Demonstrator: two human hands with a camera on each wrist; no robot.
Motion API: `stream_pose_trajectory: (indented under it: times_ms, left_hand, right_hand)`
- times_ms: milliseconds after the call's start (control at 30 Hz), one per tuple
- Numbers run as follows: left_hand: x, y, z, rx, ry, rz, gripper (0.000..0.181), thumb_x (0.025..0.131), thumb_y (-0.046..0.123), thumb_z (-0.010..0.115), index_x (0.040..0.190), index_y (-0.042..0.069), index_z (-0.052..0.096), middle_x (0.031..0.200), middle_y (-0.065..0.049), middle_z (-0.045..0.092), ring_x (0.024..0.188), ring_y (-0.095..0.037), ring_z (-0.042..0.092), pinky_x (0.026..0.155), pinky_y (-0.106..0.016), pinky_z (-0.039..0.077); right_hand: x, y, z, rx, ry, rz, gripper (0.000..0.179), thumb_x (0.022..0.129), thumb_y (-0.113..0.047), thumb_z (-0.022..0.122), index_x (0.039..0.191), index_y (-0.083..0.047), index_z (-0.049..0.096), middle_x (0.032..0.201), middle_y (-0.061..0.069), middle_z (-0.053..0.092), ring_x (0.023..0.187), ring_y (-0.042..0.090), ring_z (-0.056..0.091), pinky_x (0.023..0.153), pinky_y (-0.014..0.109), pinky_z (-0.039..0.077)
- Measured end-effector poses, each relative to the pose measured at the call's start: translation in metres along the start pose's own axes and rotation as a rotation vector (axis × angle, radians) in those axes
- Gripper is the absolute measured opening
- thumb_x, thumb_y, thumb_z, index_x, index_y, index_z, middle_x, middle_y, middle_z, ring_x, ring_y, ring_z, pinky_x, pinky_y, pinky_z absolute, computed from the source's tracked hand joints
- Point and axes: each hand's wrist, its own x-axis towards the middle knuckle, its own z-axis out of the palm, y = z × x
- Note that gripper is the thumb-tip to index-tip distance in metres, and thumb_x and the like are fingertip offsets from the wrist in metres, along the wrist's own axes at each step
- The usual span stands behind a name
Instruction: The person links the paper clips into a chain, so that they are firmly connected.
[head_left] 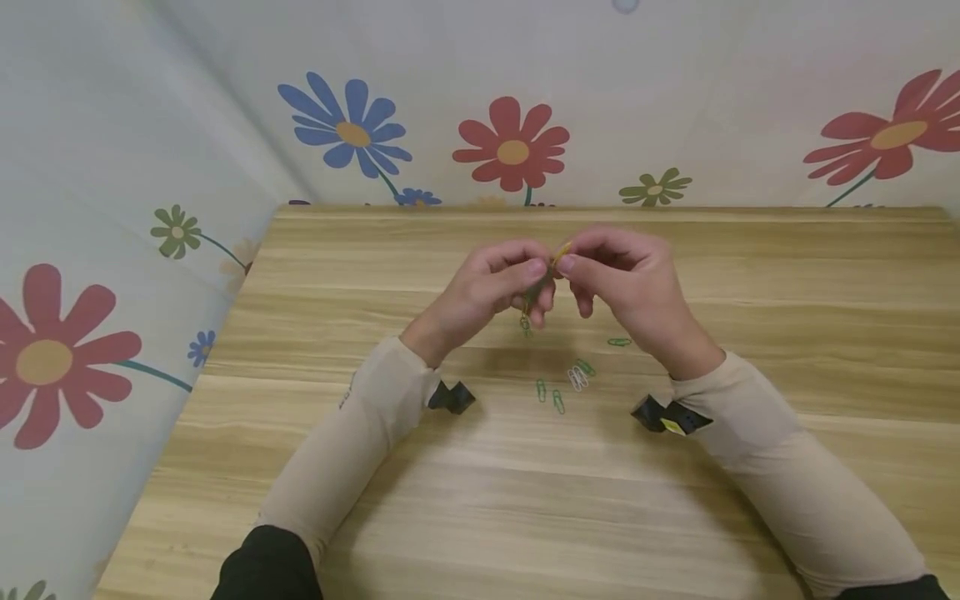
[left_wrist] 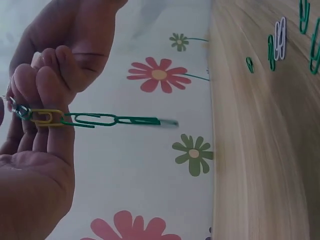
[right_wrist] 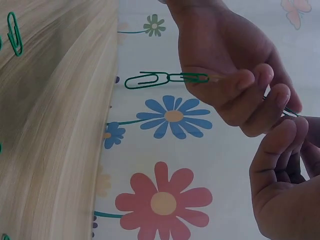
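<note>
Above the table my left hand (head_left: 487,283) grips a chain of linked paper clips, its fingers curled round the upper part. A yellow paper clip (left_wrist: 48,118) crosses those fingers in the left wrist view, with a green paper clip (left_wrist: 92,119) and further green links hanging free below it. My right hand (head_left: 641,271) meets the left fingertips, pinching a yellow paper clip (head_left: 561,253) between thumb and forefinger. Fingers hide where that clip joins the chain. In the right wrist view, the chain's green end clip (right_wrist: 142,80) dangles past the left hand.
Loose paper clips lie on the wooden table (head_left: 525,500) below the hands: white ones (head_left: 577,378) in the middle, a green one (head_left: 618,342) to the right, and several other green ones close by. A flowered wall covering (head_left: 720,100) borders the table's back and left edges.
</note>
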Motion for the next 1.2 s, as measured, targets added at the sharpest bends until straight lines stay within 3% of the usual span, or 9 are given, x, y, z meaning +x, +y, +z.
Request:
stream_pose_trajectory:
  times_ms: [133,233,300,467,667,733,867,967,1200]
  left_hand:
    - [-0.001,0.000,0.000,-0.008,0.050,0.020,0.015,0.102,0.019,0.057,0.096,0.008,0.066,0.067,-0.003,0.048,0.051,-0.017,0.040,0.050,-0.025,0.042]
    - [-0.001,0.003,-0.001,-0.015,0.095,0.037,0.015,0.101,0.015,0.055,0.094,0.011,0.067,0.059,0.002,0.036,0.046,-0.015,0.025,0.042,-0.024,0.024]
    - [-0.001,0.006,-0.002,-0.032,0.120,0.053,0.017,0.100,0.011,0.052,0.094,0.009,0.067,0.056,0.003,0.034,0.044,-0.012,0.024,0.041,-0.024,0.018]
    - [-0.001,0.011,-0.004,-0.052,0.153,0.108,0.020,0.101,0.007,0.049,0.095,0.006,0.068,0.056,0.003,0.035,0.044,-0.012,0.024,0.040,-0.024,0.017]
    - [0.000,0.013,-0.007,-0.060,0.160,0.124,0.025,0.102,0.004,0.045,0.095,0.010,0.069,0.058,0.001,0.035,0.044,-0.012,0.024,0.041,-0.023,0.018]
    - [0.001,0.013,-0.008,-0.055,0.157,0.125,0.025,0.102,0.004,0.046,0.095,0.010,0.069,0.058,0.001,0.036,0.044,-0.013,0.024,0.041,-0.023,0.018]
    - [0.000,0.015,-0.010,-0.043,0.153,0.131,0.024,0.101,0.004,0.047,0.096,0.010,0.070,0.058,0.001,0.036,0.044,-0.013,0.023,0.041,-0.023,0.018]
    - [-0.001,0.015,-0.012,-0.035,0.151,0.128,0.023,0.101,0.005,0.048,0.095,0.008,0.070,0.057,0.001,0.037,0.044,-0.013,0.024,0.040,-0.024,0.018]
    - [-0.002,0.013,-0.012,-0.028,0.150,0.098,0.022,0.101,0.005,0.048,0.094,0.006,0.069,0.057,0.000,0.038,0.044,-0.013,0.025,0.040,-0.024,0.020]
  right_hand:
    - [-0.001,0.001,-0.001,-0.057,-0.009,0.005,0.008,0.093,0.005,0.065,0.096,0.008,0.071,0.074,0.019,0.058,0.054,0.023,0.051,0.051,0.029,0.047]
    - [-0.002,-0.001,-0.006,-0.111,0.001,0.027,0.010,0.094,0.002,0.066,0.101,0.004,0.073,0.075,0.017,0.058,0.054,0.023,0.052,0.052,0.029,0.047]
    - [-0.004,-0.004,-0.013,-0.160,0.010,0.048,0.011,0.095,-0.001,0.067,0.103,0.001,0.074,0.075,0.016,0.058,0.055,0.023,0.053,0.052,0.029,0.047]
    - [-0.014,-0.001,-0.041,-0.350,-0.008,0.131,0.012,0.097,-0.005,0.066,0.106,-0.001,0.073,0.080,0.013,0.062,0.060,0.022,0.058,0.056,0.027,0.050]
    - [-0.037,0.017,-0.077,-0.713,-0.175,0.381,0.021,0.100,-0.020,0.066,0.111,-0.004,0.071,0.090,0.009,0.067,0.073,0.022,0.061,0.062,0.028,0.050]
    - [-0.046,0.024,-0.086,-0.771,-0.214,0.452,0.023,0.101,-0.024,0.065,0.112,-0.004,0.071,0.092,0.009,0.067,0.076,0.022,0.060,0.061,0.029,0.050]
    - [-0.060,0.038,-0.101,-0.758,-0.199,0.532,0.021,0.101,-0.020,0.065,0.113,-0.003,0.070,0.095,0.010,0.067,0.076,0.022,0.061,0.061,0.029,0.052]
    - [-0.066,0.049,-0.105,-0.817,-0.202,0.490,0.018,0.099,-0.016,0.067,0.111,-0.003,0.071,0.091,0.007,0.067,0.076,0.019,0.060,0.063,0.029,0.050]
    - [-0.070,0.062,-0.092,-0.972,-0.249,0.273,0.017,0.092,-0.012,0.075,0.107,-0.003,0.073,0.082,0.000,0.061,0.073,0.017,0.054,0.065,0.034,0.045]
